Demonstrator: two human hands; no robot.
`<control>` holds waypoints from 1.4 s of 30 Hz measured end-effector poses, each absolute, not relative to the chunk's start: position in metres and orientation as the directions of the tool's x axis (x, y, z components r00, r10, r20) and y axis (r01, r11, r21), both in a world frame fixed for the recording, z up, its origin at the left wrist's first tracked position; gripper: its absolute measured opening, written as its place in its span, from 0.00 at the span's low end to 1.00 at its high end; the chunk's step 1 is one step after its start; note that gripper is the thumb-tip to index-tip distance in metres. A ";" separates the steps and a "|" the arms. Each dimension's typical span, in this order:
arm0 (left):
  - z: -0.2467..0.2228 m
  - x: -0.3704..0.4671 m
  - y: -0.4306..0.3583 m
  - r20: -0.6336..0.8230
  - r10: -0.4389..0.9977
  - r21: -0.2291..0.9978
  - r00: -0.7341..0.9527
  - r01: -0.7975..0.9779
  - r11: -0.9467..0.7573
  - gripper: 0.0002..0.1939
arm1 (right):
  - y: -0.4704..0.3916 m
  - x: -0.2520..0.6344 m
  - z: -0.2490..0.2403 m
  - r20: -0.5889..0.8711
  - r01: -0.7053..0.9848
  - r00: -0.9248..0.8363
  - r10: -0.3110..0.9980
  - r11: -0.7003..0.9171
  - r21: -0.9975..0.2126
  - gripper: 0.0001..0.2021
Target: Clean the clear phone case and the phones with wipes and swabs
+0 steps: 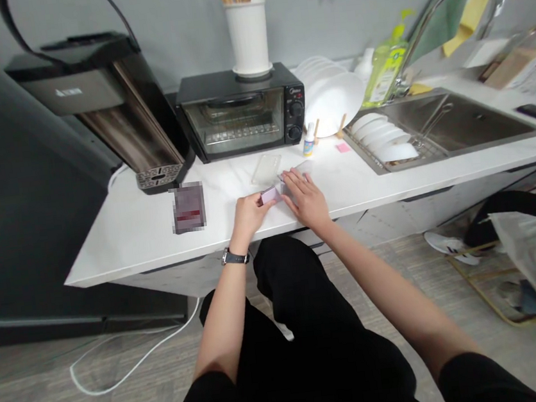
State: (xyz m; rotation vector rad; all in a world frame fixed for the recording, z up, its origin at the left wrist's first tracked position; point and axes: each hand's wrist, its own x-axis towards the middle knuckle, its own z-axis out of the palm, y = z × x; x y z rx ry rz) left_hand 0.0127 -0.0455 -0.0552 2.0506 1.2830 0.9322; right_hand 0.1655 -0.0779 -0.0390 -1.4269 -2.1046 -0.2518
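Note:
My left hand (249, 216), with a dark watch on its wrist, is closed on the near left end of a flat lilac phone (270, 195) just above the counter's front part. My right hand (307, 198) is at the phone's right end, thumb toward me and fingers reaching forward. A clear film (303, 167) shows at its fingertips; the exact grip is partly hidden. Just behind the phone lies a clear phone case (267, 169). A small white spray bottle (308, 141) stands behind my right hand, with a pink paper square (343, 148) to its right.
A blurred-out dark flat item (189, 207) lies on the white counter (127, 239) at left. Behind are a water dispenser (97, 104), a toaster oven (241, 113) and racked plates (334, 100). At right is a sink (466, 120) with bowls (384, 136); a person's shoe (450, 248) shows below.

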 end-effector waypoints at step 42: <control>-0.042 0.021 -0.027 0.184 0.940 0.583 0.287 0.738 -0.339 0.10 | -0.045 0.169 -0.037 0.484 0.804 -0.414 0.771 0.559 -0.203 0.18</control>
